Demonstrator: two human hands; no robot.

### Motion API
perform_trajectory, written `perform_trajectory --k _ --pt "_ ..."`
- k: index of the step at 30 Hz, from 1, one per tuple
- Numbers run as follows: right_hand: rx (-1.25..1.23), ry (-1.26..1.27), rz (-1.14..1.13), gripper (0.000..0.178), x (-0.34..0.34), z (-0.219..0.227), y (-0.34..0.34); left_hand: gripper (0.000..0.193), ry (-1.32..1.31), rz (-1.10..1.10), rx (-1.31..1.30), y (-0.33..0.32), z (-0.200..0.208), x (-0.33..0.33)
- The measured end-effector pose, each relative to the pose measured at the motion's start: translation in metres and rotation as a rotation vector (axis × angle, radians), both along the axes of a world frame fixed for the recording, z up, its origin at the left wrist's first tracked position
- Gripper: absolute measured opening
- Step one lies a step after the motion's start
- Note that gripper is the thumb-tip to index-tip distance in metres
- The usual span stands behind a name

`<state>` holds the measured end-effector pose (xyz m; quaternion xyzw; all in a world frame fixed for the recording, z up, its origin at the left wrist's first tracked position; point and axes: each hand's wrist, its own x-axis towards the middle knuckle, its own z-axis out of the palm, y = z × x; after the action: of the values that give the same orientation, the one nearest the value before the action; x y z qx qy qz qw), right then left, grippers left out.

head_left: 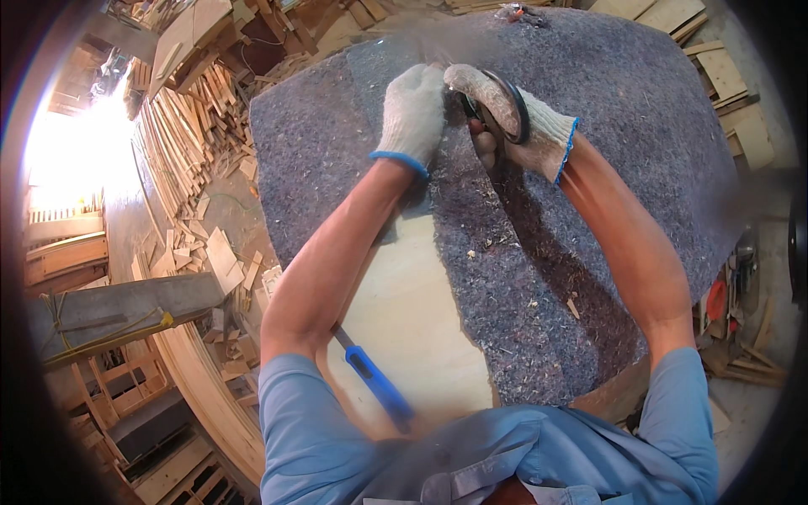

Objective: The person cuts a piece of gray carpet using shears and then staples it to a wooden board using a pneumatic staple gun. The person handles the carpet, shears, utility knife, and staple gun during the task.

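Grey fibrous felt covers most of the table in front of me. My right hand, in a white knit glove with a blue cuff, is closed round black-handled scissors. Some of its fingertips show bare below the handle. The scissors' blades are mostly hidden. Close beside it at the far part of the felt, my left hand, gloved alike, pinches the felt near the cut line. A blue utility knife lies on the pale board below my left forearm, its tip end partly behind that arm.
Wood strips and offcuts litter the floor at left. A grey beam with a yellow strap juts in there. More boards lie at far right. A small item with orange sits on the felt's far edge.
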<state>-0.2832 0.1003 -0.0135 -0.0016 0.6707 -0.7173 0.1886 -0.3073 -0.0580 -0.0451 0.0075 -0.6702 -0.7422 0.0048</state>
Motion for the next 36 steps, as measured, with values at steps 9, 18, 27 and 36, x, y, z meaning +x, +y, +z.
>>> perform_trajectory --k 9,18,27,36 --pt "0.029 -0.065 0.081 0.034 -0.009 0.012 -0.004 0.025 0.099 0.009 -0.11 -0.003 -0.017 -0.009" --pt "-0.184 -0.199 0.1 0.032 -0.016 0.002 0.006 0.024 0.128 0.006 -0.126 -0.004 -0.015 -0.007" --pt "0.216 0.317 0.251 0.029 -0.035 -0.021 0.017 0.036 0.128 0.027 -0.226 0.0 0.0 -0.001" --pt "0.088 -0.037 0.109 0.026 -0.025 0.002 0.005 0.032 0.229 0.036 -0.194 -0.001 -0.011 -0.005"
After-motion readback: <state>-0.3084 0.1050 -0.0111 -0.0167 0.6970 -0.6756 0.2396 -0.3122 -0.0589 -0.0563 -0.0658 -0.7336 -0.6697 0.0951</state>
